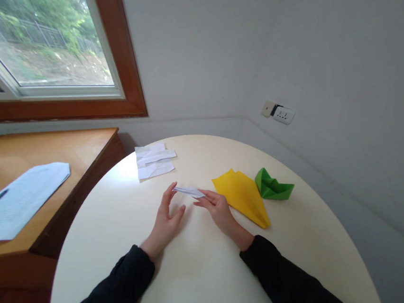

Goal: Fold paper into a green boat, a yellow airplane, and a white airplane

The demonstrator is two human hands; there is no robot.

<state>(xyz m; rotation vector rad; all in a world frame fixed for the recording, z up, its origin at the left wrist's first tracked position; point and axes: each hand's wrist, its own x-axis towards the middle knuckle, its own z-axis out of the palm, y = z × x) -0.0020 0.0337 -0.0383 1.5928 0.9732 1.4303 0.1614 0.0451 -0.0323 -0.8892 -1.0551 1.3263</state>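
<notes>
Both hands low over the middle of the round desk (pixel 206 275), a small folded white paper (pixel 189 191) between them. Left hand (pixel 165 219) open, fingers stretched forward, fingertips touching the near-left end of the white paper, thumb spread to the side, palm edge resting on the desk. Right hand (pixel 217 208) flat and narrow, fingers together, pressing down on the right end of the same paper, pinning it to the desktop. Folded white paper thin and pointed, lying slightly tilted, roughly at the centre of the desk, a little toward the far edge. Dark sleeves (pixel 271 278) on both forearms, running back to the near edge.

Just right of the right hand, a yellow folded paper (pixel 244 195), dart-shaped, tip pointing toward the near-right edge, its long side touching or nearly touching the back of the right hand. Just beside it, further right, a green folded paper boat (pixel 272 186), close to the far-right edge of the desk. Toward the far-left edge, a creased white sheet (pixel 154 161), lying flat, well apart from the hands.

Beyond the left edge, a lower wooden table (pixel 45 152) carrying a printed sheet (pixel 17 200). Above that, a wood-framed window (pixel 53 56). On the right wall, a socket plate (pixel 279 112).
</notes>
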